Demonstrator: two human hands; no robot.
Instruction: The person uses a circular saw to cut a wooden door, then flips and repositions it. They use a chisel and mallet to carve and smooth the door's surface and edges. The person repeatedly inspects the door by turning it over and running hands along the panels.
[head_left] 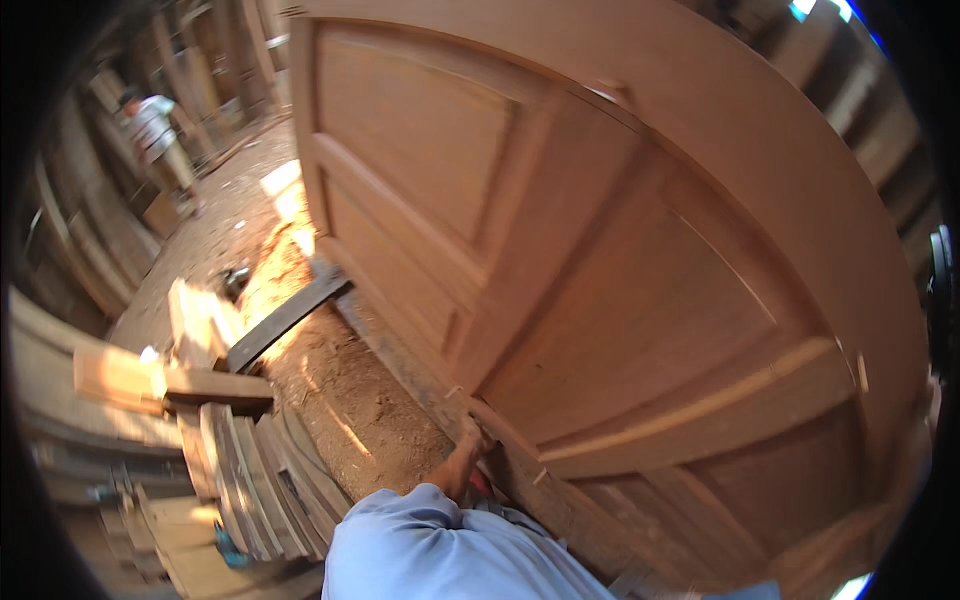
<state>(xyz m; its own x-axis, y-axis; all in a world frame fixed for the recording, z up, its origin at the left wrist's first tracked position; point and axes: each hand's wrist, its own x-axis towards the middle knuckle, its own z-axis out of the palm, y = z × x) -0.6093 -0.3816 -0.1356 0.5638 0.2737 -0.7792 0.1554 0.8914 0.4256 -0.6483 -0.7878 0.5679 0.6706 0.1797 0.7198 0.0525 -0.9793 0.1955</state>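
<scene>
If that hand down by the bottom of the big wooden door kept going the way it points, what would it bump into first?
The left hand already seems to touch the lower edge of the wooden door. Going straight on, it would press into that edge at once, though depth is hard to judge here.

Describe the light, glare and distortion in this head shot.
Head view: sunlight burns out a patch of sawdust floor; the panelled door is evenly lit, its straight edges bowed by the fisheye; the rim is black; the hand at the door's lower edge is soft and shaded.
</scene>
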